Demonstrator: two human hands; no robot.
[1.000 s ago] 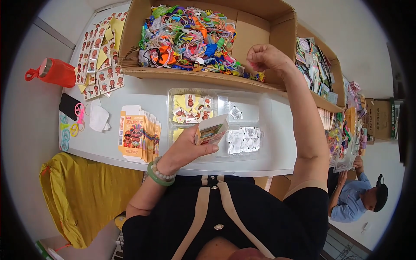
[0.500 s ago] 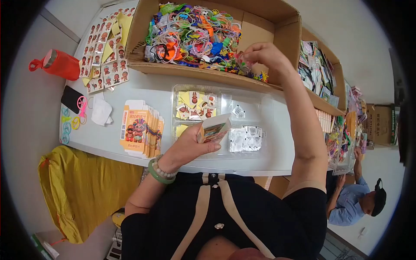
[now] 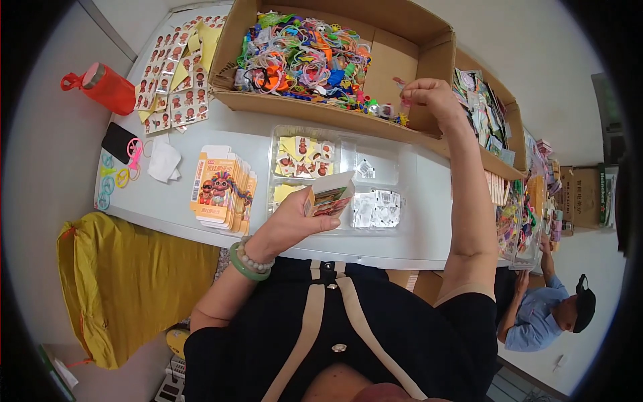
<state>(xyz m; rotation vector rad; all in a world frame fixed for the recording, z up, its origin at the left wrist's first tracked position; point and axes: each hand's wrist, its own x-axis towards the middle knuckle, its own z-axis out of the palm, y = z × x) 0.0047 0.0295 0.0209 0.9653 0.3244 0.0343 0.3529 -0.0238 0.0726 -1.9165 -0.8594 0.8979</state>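
Note:
My left hand (image 3: 289,220) is wrapped round a small printed carton (image 3: 331,194), its pale upper end tilted up over the plastic tray (image 3: 345,151). Above the right part of a large cardboard box (image 3: 395,60), my right hand (image 3: 435,100) pinches a small pinkish trinket (image 3: 404,106), partly see-through and too small to name. A tangled heap of colourful small toys (image 3: 305,60) fills the left part of that box, with a few loose ones below my fingers. The tray's compartments hold cut stickers (image 3: 303,157) and small silvery-white packets (image 3: 376,209).
Left of the tray lies a stack of flat orange cartons (image 3: 218,191). Sticker sheets (image 3: 181,74), a red bottle (image 3: 110,88), a phone (image 3: 120,142) and a white tissue (image 3: 163,159) are further left. A second box (image 3: 485,114) holds packets. Another person (image 3: 546,308) works at far right.
My right hand has moved right, away from the toy heap, with the pinkish trinket between its fingers. My left hand keeps its hold on the carton. The whole view has shifted slightly.

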